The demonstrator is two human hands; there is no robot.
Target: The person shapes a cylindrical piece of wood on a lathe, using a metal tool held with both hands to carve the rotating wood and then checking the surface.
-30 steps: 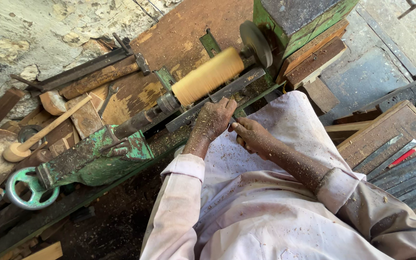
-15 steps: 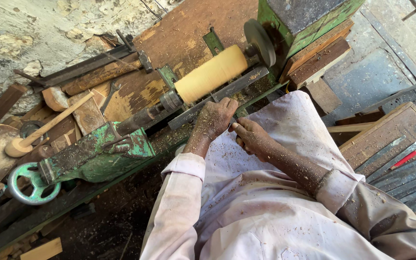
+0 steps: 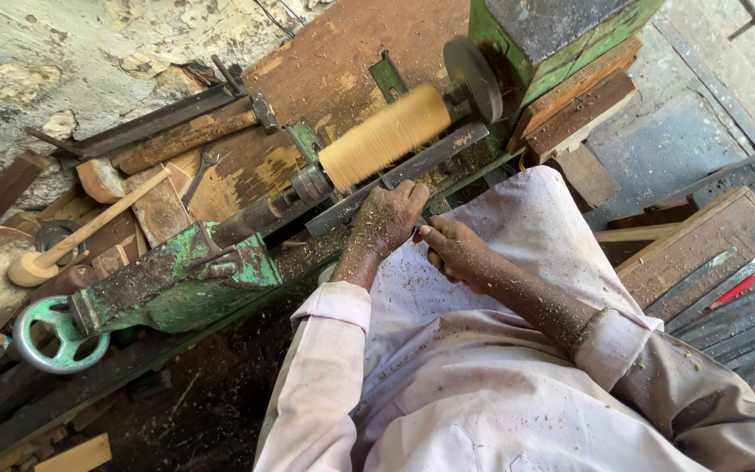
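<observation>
A pale wooden cylinder (image 3: 384, 135) is mounted on a lathe between a dark faceplate (image 3: 474, 77) and the green tailstock (image 3: 176, 275). My left hand (image 3: 388, 217), dusted with wood chips, presses down on a turning chisel (image 3: 385, 183) at the long metal tool rest (image 3: 425, 162). The chisel's tip points at the cylinder. My right hand (image 3: 452, 251) grips the chisel's rear end just behind the left hand, above my white-clad lap. Most of the chisel is hidden under both hands.
A green handwheel (image 3: 50, 336) sits at the tailstock's left end. A wooden mallet (image 3: 80, 232), a wrench (image 3: 201, 170) and scrap wood lie behind the lathe. A wooden box of several chisels (image 3: 736, 306) stands at my right. The green headstock (image 3: 561, 26) is at the top.
Both hands stay on the chisel at the tool rest, edging slightly toward the headstock. The view has shifted a little.
</observation>
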